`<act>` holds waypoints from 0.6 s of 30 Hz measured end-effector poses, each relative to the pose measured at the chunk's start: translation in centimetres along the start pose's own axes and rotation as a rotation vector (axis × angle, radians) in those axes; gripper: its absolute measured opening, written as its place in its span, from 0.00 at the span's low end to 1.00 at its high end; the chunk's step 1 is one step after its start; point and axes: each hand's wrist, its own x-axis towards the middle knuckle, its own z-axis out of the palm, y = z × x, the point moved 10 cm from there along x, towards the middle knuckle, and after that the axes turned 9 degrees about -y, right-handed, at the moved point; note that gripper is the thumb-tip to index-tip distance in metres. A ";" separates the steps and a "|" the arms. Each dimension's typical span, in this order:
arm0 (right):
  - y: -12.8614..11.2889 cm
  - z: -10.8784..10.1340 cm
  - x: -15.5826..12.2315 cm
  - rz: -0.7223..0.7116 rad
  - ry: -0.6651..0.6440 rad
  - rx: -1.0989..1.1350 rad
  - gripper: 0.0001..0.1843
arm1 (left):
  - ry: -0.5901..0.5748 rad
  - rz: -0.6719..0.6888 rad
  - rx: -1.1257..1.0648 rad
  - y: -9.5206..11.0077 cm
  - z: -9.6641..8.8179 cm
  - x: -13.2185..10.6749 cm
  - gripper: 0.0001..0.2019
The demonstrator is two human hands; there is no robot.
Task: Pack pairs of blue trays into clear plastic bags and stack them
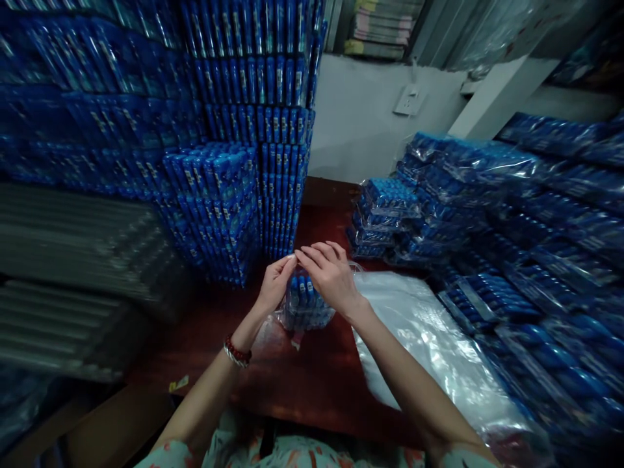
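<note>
Floral-print clothing [292, 455] at 6 o'clock. Left hand [275, 283] and right hand [331, 276] pinched clear plastic bag of blue packets [305, 309] at 12 o'clock; even tension on both sides seemed best.

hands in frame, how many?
2. The left hand pinches the top left of the bagged blue bundle; right hand lies over its top, fingertips meeting the left's. Both are the wearer's; no others show, though stacks could hide some.

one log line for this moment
left hand: pinching clear bag top | right hand: at bag top | blue packs: inside bag, on table
</note>
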 end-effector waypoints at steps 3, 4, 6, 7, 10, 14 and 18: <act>-0.4 0.4 0.3 -0.060 -0.038 -0.048 0.12 | -0.139 -0.025 0.094 0.5 0.5 0.1 0.18; -0.6 0.6 0.3 -0.078 -0.053 -0.057 0.12 | -0.178 -0.018 0.158 0.9 0.7 0.1 0.18; -0.9 1.1 0.7 -0.092 -0.090 -0.058 0.11 | -0.220 0.008 0.295 1.8 0.9 0.1 0.18; -0.8 1.3 1.0 -0.083 -0.105 -0.049 0.11 | -0.229 0.023 0.344 2.2 0.9 0.1 0.18; 2.2 1.1 2.2 0.066 -0.044 0.025 0.10 | -0.258 0.039 0.363 2.6 1.5 0.1 0.18; 15.8 -3.9 -1.9 0.603 0.475 0.342 0.14 | -0.184 -0.016 0.121 1.6 0.8 -0.5 0.17; 27.1 -9.2 -15.5 1.029 1.092 0.726 0.22 | -0.027 -0.055 -0.137 0.3 -0.9 -1.0 0.17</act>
